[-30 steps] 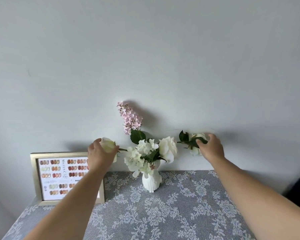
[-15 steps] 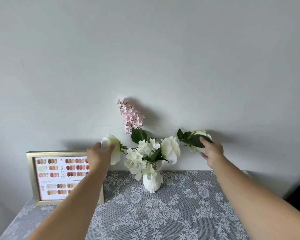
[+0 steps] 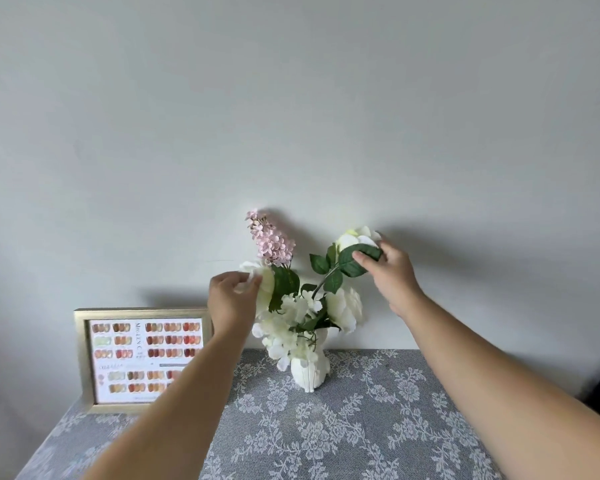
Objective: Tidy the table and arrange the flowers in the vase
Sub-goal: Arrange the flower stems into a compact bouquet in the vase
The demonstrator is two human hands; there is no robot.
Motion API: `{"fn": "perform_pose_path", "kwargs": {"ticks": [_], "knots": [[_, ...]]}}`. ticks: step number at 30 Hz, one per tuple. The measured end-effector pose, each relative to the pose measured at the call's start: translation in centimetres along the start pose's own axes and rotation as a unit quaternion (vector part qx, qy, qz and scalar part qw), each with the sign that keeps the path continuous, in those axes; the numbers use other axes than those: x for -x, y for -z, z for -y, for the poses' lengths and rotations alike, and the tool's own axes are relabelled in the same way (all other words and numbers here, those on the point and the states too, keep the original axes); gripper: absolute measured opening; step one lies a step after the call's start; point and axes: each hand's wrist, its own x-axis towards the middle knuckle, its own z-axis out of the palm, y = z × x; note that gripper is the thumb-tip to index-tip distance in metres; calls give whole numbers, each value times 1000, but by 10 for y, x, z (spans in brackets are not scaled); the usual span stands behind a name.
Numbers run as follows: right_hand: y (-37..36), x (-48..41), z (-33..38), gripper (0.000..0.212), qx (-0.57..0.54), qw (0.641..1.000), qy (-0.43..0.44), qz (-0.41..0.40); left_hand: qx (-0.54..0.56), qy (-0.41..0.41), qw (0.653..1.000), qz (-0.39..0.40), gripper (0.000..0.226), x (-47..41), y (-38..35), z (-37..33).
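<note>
Arranging step in hand: white vase (image 3: pixel 309 370) at frame centre on the lace-covered surface (image 3: pixel 361 427). Left hand (image 3: pixel 231 299) pinching a white rose (image 3: pixel 262 282); right hand (image 3: pixel 392 271) gripping another rose's leaf (image 3: pixel 359 252). Next, probably: settling both stems upright, gently.

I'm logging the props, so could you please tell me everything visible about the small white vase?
The white vase is small, glossy like ceramic, with faint vertical ribs. It stands upright on the grey lace tablecloth, close to the wall. White blooms, green leaves and a pink sprig rise from it; drooping petals hide its mouth. Neither hand touches the vase itself.
</note>
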Motion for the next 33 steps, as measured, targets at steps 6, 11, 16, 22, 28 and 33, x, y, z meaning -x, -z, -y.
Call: {"fn": "perform_pose_path", "kwargs": {"ticks": [6,11,16,22,28,33], "knots": [[-18,12,2,32,195,975,98,37,-65,-53,992,98,40,13,-4,4],[-37,17,-8,28,275,953,119,51,-153,-74,962,213,97,23,-3,7],[-50,14,-20,37,324,939,89,75,-260,-77,942,198,99,33,-14,5],[-39,25,-29,54,309,945,102,33,-260,-78,951,147,72,37,-25,13],[-18,74,-42,46,247,965,-18,-88,-225,-53,960,160,69,34,-22,19],[-28,86,-47,29,216,974,-59,-34,-193,-52,965,171,64,31,-16,20]]}}
